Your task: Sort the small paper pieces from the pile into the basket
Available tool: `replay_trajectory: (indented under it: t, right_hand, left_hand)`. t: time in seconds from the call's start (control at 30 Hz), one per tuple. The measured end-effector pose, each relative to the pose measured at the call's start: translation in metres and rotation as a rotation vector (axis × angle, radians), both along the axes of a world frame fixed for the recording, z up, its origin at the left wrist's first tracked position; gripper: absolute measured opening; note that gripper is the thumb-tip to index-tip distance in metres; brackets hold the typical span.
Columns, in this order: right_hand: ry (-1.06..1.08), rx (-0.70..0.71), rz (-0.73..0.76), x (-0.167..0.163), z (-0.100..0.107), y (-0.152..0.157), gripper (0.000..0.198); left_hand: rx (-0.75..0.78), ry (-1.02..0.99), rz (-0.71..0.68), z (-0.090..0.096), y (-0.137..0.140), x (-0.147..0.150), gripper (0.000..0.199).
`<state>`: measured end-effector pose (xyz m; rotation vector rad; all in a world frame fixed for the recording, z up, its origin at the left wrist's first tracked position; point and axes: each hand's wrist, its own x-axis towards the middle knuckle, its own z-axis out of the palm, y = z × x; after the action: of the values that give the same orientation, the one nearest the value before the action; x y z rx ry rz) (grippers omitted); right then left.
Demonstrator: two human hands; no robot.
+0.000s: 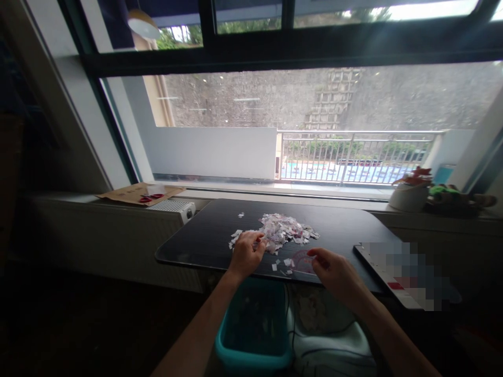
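Note:
A loose heap of small torn paper scraps (281, 230), mostly white, lies on the dark table (220, 220). My left hand (247, 252) rests at the heap's near left side, fingers bent and thumb apart from the index finger. Over the front part of the table is my right hand (332, 267), its index finger and thumb apart. Beside its fingertips lies a flat, see-through piece with red circular print (302, 262); whether the fingers touch it I cannot tell. Several stray scraps (288, 263) lie between my hands.
Below the table's front edge stands a teal bin (255, 361), beside a pale striped cloth (334, 345). A partly blurred flat board (387, 277) lies at the right. Red-handled scissors (151, 198) lie on brown paper (121, 195) by the window. A white pot (407, 196) stands on the sill.

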<state>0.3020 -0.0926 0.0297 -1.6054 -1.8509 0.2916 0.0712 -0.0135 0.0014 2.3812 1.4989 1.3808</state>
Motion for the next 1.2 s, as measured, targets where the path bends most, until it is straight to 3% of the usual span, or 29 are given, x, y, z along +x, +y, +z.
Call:
replay_trajectory:
  t: [0.17, 0.4, 0.57, 0.97, 1.2]
  right_hand:
    - [-0.008, 0.044, -0.073, 0.005, 0.004, -0.001, 0.033]
    - [0.080, -0.004, 0.058, -0.012, 0.000, 0.011, 0.032]
    - [0.132, -0.001, 0.034, -0.009, -0.003, 0.016, 0.032]
    - [0.126, -0.023, 0.130, -0.012, 0.001, 0.009, 0.032]
    - [0.073, -0.053, 0.022, 0.011, 0.001, -0.002, 0.030]
  left_hand:
    - [0.004, 0.005, -0.004, 0.001, -0.001, 0.000, 0.019]
    - [0.002, 0.002, -0.003, 0.000, 0.000, 0.000, 0.019]
    - [0.004, 0.002, -0.005, -0.001, 0.001, 0.000, 0.018]
    - [0.012, 0.004, -0.002, -0.001, 0.001, 0.000, 0.018]
    - [0.009, 0.010, -0.002, -0.001, 0.000, 0.000, 0.018]
